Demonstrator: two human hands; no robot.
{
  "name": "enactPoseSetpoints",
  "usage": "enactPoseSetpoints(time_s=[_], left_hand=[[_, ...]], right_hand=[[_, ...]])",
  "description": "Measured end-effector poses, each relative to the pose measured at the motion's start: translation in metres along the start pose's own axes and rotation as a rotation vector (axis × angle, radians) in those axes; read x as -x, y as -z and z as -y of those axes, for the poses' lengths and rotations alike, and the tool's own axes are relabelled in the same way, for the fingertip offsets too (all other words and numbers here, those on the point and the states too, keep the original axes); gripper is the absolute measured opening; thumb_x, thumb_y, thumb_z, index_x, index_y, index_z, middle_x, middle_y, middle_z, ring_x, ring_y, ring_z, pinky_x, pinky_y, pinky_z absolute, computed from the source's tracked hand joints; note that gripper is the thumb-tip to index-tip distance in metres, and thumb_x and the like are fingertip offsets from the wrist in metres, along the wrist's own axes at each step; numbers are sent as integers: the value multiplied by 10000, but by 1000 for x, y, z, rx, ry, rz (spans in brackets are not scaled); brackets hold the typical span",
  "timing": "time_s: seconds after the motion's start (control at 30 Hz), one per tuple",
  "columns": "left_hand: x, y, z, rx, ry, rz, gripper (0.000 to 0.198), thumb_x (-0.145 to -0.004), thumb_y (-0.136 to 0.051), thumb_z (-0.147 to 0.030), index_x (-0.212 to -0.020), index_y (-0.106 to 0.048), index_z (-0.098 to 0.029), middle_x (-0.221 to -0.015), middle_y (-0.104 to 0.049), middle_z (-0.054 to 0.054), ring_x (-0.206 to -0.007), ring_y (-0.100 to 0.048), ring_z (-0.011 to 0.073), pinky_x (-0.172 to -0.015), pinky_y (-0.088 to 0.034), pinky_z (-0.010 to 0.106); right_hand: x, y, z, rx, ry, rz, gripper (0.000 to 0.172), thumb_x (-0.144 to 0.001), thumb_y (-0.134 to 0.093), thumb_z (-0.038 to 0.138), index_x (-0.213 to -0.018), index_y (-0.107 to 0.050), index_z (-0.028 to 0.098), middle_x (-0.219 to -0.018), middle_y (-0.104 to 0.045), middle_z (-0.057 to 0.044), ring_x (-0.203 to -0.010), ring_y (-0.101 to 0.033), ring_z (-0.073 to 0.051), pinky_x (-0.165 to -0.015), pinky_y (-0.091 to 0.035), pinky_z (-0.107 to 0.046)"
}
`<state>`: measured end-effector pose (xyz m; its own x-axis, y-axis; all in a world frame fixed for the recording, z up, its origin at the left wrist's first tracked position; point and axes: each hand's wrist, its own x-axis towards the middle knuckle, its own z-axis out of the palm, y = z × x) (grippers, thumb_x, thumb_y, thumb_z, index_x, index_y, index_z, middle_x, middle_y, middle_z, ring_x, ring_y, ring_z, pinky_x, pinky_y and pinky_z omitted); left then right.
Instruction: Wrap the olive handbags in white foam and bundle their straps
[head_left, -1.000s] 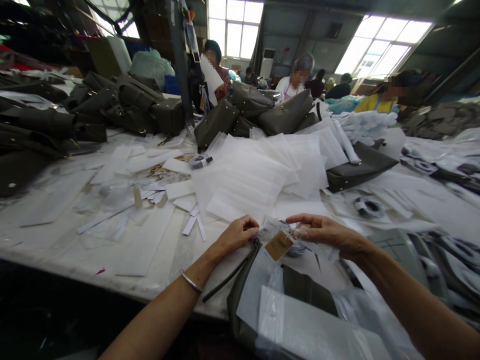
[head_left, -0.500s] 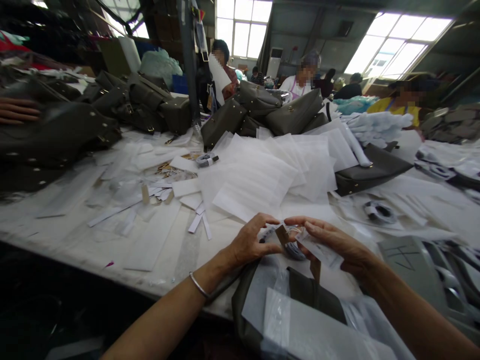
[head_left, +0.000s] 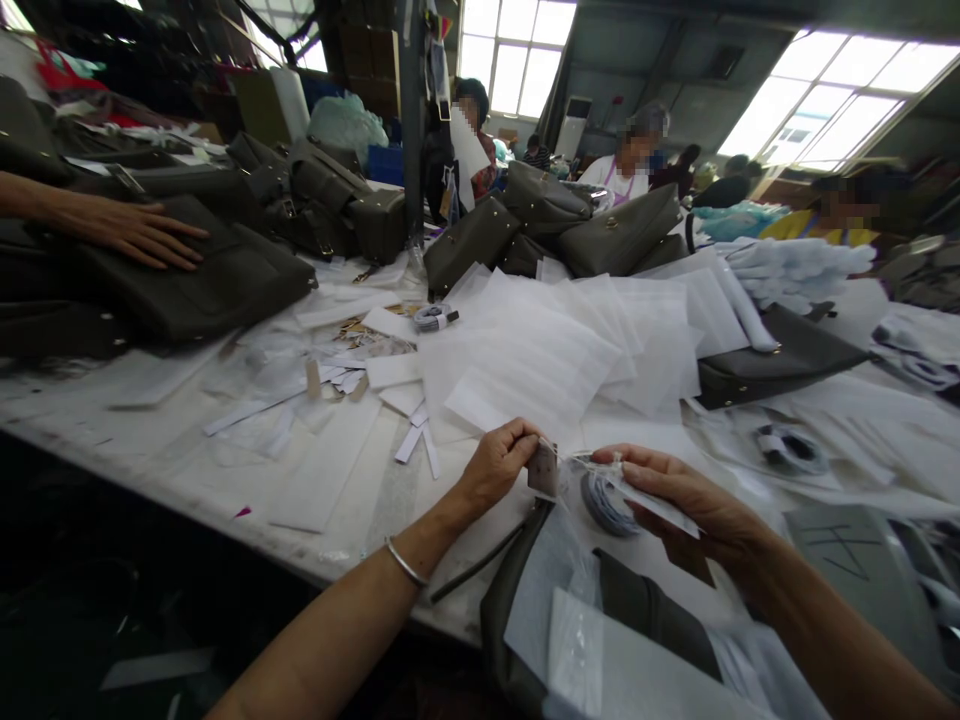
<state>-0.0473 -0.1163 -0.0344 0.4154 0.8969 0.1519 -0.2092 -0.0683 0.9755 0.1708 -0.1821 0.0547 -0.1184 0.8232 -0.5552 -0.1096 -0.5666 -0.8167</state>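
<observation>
Between thumb and fingers, my left hand [head_left: 501, 462] pinches a small brownish tag [head_left: 543, 470] that hangs from a thin string. My right hand [head_left: 679, 490] is closed on a bunch of tags [head_left: 660, 503], one white and one brown, with string at the fingertips. Just below and between the hands lies a coil of grey cord [head_left: 609, 505] on the table. Nearest to me is a dark olive bag [head_left: 517, 600], partly covered by translucent white wrapping [head_left: 637, 650]. A dark strap [head_left: 480, 565] runs from the bag's left side.
Thin white foam sheets [head_left: 525, 340] are spread beyond my hands. Paper strips [head_left: 412, 440] and cards litter the table's left side. More olive bags [head_left: 615, 235] are piled behind. A co-worker's hand [head_left: 142, 230] rests on a bag at far left. Another cord coil [head_left: 791, 448] lies right.
My left hand has drawn the small tag away to the left, so the hands are farther apart. The co-worker's hand and bag show more fully. The whole view has shifted slightly.
</observation>
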Motion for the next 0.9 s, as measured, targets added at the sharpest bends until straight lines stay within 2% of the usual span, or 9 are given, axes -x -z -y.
enactPoseSetpoints(time_s=[0.1,0.2,0.27,0.37,0.47,0.53,0.63,0.7,0.9], left_hand=[[-2,5,0,66,10,-39,302,-857,-596,-435,-864,-640,-136,-764,-605,21,-700,-521,130,-662,-418,228],[-4,10,2,119,28,-80,297,-849,-614,-440,-877,-626,-144,-752,-577,-2,-676,-485,106,-643,-388,209],[-5,12,4,165,48,-100,297,-835,-634,-444,-872,-608,-150,-730,-554,-19,-652,-468,92,-632,-380,200],[-6,13,5,239,94,-90,342,-803,-661,-486,-848,-571,-159,-716,-560,-19,-636,-493,96,-640,-414,210],[-5,13,1,298,156,-33,387,-795,-653,-528,-836,-557,-155,-791,-633,37,-680,-572,136,-667,-478,257],[-3,13,-3,334,179,14,400,-792,-660,-529,-819,-569,-141,-859,-660,78,-734,-610,161,-694,-509,282],[0,14,-6,380,190,129,439,-785,-677,-555,-795,-578,-128,-872,-671,98,-735,-632,168,-684,-519,276],[2,13,-7,404,205,225,467,-779,-686,-587,-817,-563,-138,-857,-681,98,-704,-644,170,-654,-512,270],[6,11,-8,335,283,452,490,-748,-774,-467,-1058,-598,-130,-851,-702,102,-761,-665,178,-755,-496,286]], right_hand=[[7,3,0,-40,16,-23,329,-692,-859,281,-980,-718,208,-861,-707,-14,-615,-616,-69,-512,-489,-97],[14,9,0,-80,45,-56,307,-684,-857,267,-948,-709,217,-834,-702,-14,-562,-600,-71,-446,-466,-101],[18,14,-1,-89,56,-110,297,-696,-845,268,-954,-701,232,-805,-698,-10,-520,-579,-71,-416,-457,-109],[21,20,-3,-68,56,-144,336,-701,-839,272,-1005,-697,251,-876,-710,-16,-585,-612,-84,-443,-466,-106],[19,22,-5,-10,34,-137,396,-702,-837,294,-1069,-691,259,-983,-713,-23,-675,-637,-87,-484,-468,-89],[18,20,-6,17,26,-120,403,-723,-825,331,-1092,-686,247,-906,-709,-19,-600,-599,-62,-458,-443,-80],[18,12,-7,4,62,-25,446,-747,-794,443,-1104,-680,202,-620,-599,24,-367,-375,-22,-298,-278,-94],[17,7,-7,-9,98,28,487,-752,-762,525,-1085,-680,179,-565,-549,36,-325,-264,-16,-256,-193,-115],[6,-2,-9,-13,32,97,710,-702,-667,751,-1119,-651,177,-547,-560,14,-327,-314,-30,-272,-201,-115]])
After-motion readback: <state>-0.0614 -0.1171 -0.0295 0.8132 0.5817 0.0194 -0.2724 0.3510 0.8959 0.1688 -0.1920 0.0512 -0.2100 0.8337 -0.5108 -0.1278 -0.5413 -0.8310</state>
